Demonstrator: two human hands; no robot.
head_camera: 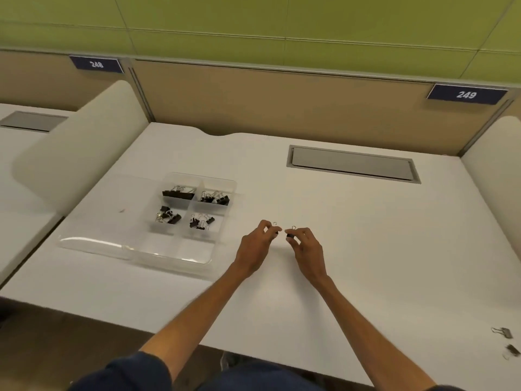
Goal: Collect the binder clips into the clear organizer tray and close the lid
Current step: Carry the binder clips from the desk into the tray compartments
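Left grip (255,246) pinching small binder clip (275,232) at fingertips. Right grip (306,249) pinching second clip (290,235), wire handle up. Both grips close together over middle of tabletop (366,235), just right of clear organizer tray (174,259). Tray sits left of centre, lid (93,241) open, lying flat toward left edge. Stored clips (179,193) fill four far compartments. Two loose clips (503,333) near front right corner, well apart from tray.

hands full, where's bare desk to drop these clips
Bare desk runs from the right hand up to the grey hatch, and along the near edge below the tray. Crowded: the tray's four far compartments hold clips; two loose clips lie at the right edge.
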